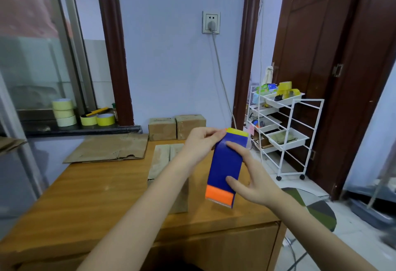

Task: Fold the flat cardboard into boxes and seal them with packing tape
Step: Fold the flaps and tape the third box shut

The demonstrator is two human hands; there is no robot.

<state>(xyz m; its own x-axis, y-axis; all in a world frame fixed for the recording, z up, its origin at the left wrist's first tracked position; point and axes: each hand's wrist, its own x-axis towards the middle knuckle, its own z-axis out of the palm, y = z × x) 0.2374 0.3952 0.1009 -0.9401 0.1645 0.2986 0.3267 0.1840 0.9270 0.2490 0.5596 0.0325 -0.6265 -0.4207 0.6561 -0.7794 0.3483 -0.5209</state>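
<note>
I held the blue tape dispenser (225, 163) above the tabletop's right edge, my left hand (199, 144) pinching its yellow top end, my right hand (255, 182) gripping its side. The folded box (169, 163) sat beneath it, mid-table. I judged a centred start on the seam and steady pressure mattered most.

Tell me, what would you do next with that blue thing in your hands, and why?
Probably bring the blue tape dispenser down to the folded box on the table. Both hands, left and right, already hold it just above that box, which shows no tape yet.
</note>
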